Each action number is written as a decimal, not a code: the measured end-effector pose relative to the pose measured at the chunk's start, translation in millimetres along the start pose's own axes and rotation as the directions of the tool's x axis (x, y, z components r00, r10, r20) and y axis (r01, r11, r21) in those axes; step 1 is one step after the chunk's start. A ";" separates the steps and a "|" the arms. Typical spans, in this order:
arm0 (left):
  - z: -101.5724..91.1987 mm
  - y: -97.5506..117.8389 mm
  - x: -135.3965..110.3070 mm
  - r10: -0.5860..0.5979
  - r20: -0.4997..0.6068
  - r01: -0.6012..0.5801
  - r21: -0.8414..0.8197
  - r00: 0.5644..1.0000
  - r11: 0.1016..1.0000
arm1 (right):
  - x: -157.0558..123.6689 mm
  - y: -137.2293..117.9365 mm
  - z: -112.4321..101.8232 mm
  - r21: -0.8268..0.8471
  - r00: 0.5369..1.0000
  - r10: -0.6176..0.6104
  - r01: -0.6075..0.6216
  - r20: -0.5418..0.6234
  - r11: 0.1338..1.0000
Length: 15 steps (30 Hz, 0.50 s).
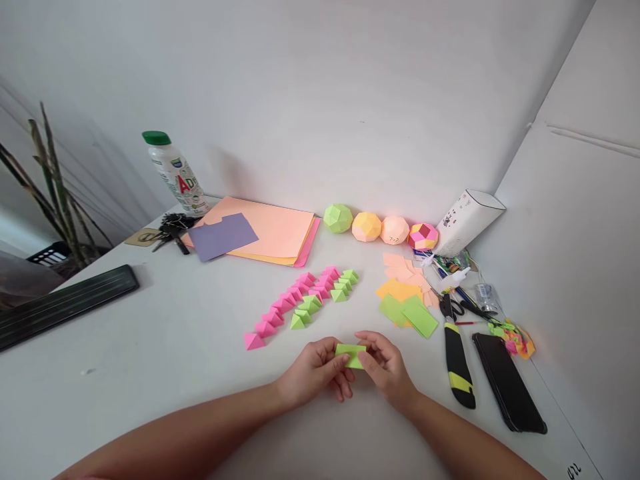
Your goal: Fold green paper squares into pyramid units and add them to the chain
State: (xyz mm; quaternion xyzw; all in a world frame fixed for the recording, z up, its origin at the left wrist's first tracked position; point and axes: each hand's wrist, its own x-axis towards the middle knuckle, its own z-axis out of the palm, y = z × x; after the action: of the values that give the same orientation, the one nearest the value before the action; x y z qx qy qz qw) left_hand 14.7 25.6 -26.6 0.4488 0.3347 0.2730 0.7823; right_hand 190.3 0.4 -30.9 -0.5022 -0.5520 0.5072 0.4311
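Note:
A small green folded paper piece [351, 355] is pinched between both hands just above the white table [165, 340]. My left hand [315, 370] grips its left end with curled fingers. My right hand [386, 365] holds its right end. Beyond the hands lie rows of folded pink paper units [293, 297] and green paper units [325, 297]. Loose green, orange and peach paper squares [407, 300] lie to the right of them.
Paper balls, green [338, 218], yellow [367, 227], peach [395, 230] and pink-mixed [423, 236], sit by the wall. Coloured sheets [265, 233], keys [173, 230] and a bottle [176, 175] are at the back left. A utility knife [457, 363], phone [507, 380] and white box [467, 220] lie right.

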 end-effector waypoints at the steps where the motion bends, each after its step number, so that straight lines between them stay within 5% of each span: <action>1: 0.3 -0.3 0.1 0.007 -0.001 -0.007 -0.006 1.000 1.000 | -0.6 0.4 0.5 0.015 0.999 0.006 -0.006 0.032 1.000; 15: 0.5 -7.3 0.9 0.050 0.016 -0.049 -0.039 0.999 0.998 | -1.0 4.5 1.5 -0.016 0.993 0.009 -0.007 0.117 1.000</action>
State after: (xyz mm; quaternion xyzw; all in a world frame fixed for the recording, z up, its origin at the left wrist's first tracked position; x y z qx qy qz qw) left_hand 16.6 22.7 -33.2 0.4440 0.3116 0.2948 0.7867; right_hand 189.5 -0.9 -35.5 -0.4771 -0.5782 0.5332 0.3921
